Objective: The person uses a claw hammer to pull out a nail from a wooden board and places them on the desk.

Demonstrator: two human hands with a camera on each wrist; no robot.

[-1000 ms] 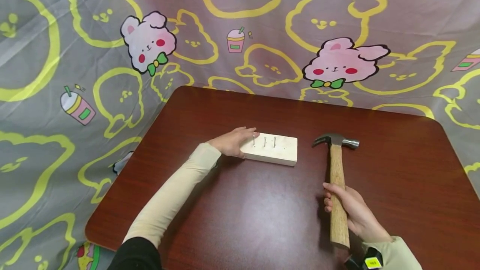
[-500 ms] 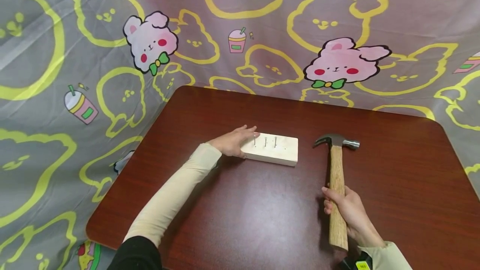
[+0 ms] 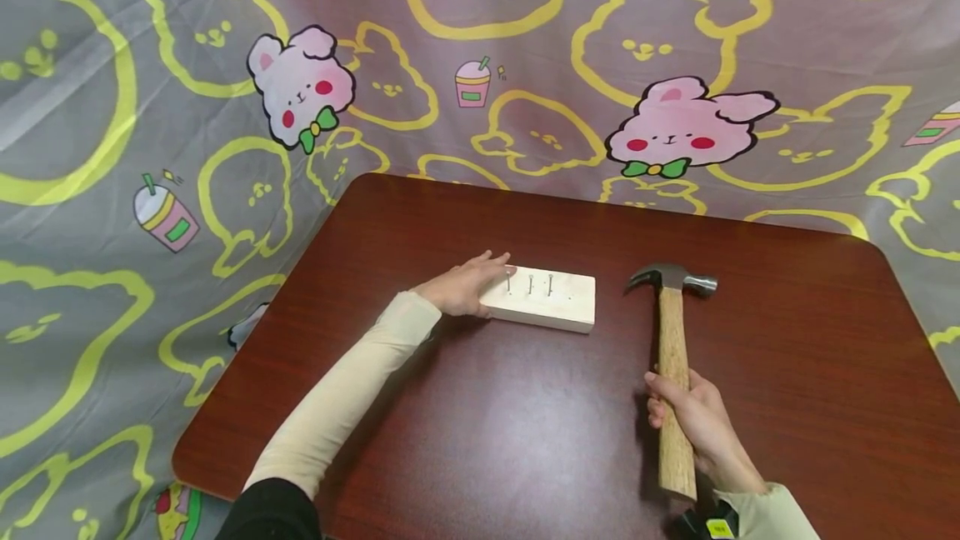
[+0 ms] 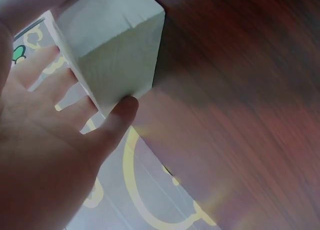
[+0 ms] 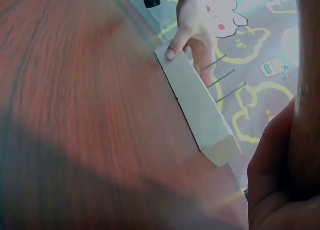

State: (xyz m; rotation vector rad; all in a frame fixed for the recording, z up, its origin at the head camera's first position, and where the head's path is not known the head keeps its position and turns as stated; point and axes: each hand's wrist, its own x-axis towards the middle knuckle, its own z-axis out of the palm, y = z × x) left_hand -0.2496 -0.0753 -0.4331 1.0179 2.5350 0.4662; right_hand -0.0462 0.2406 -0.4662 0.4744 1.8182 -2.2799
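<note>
A pale wooden block [image 3: 558,310] lies on the table, with three nails [image 3: 530,284] standing upright in its top. My left hand [image 3: 459,287] grips the block's left end; the left wrist view shows the thumb of this hand [image 4: 47,135] against the side of the block [image 4: 120,54]. To the right, my right hand [image 3: 707,427] holds the wooden handle of a claw hammer [image 3: 673,332], fingers curled round it. The hammer's metal head points away from me, right of the block. In the right wrist view, the handle [image 5: 309,89] runs beside the block [image 5: 197,104].
The dark red-brown table [image 3: 480,457] has rounded corners. Behind it and along its left side hangs a grey and pink cloth [image 3: 525,48] with cartoon animals. A dark device with a yellow label [image 3: 718,528] sits at my right wrist.
My right hand has shifted slightly down the hammer handle and a little to the left. The handle's lower end has moved slightly left. My left hand and the block stay in place.
</note>
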